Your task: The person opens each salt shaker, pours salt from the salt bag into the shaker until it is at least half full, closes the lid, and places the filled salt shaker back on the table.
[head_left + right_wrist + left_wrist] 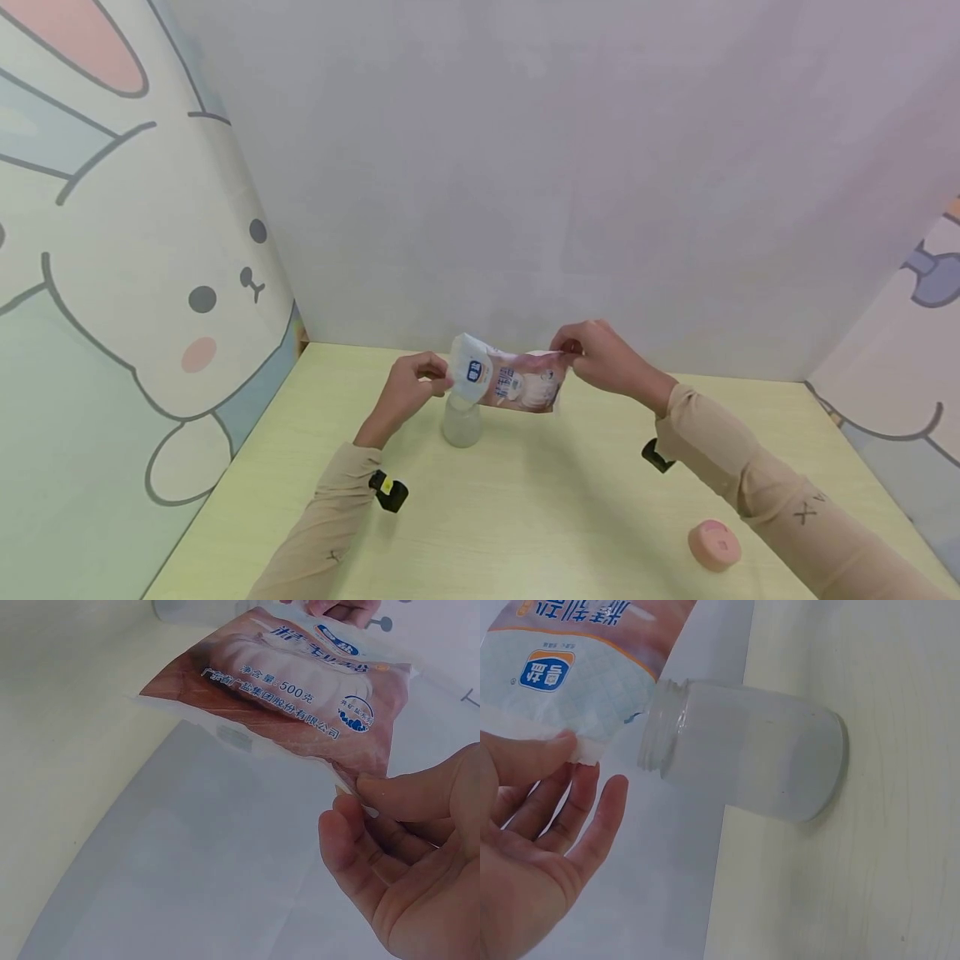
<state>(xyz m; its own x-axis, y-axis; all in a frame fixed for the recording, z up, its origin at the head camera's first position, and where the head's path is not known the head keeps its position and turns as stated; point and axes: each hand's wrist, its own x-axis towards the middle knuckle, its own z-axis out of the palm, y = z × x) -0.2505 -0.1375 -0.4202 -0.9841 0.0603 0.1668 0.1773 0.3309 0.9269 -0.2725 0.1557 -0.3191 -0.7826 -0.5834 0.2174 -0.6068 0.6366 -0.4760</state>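
A printed plastic bag of salt (517,383), marked 500 grams, hangs tilted between both hands above a clear jar (461,425). Thumb and fingers of my left hand (408,387) pinch the bag's pale end. At the opposite end, a corner of the bag is pinched by my right hand (603,358). The jar stands upright on the table, and its threaded mouth (662,727) is right beside a corner of the bag in the left wrist view. A whitish filling seems to lie in the jar; how much I cannot tell.
A round pink lid (715,546) lies on the pale wooden table (525,533) at the front right, close to the right forearm. Behind the table rises a plain grey-white backdrop (525,167), with cartoon-printed panels (135,292) at the sides.
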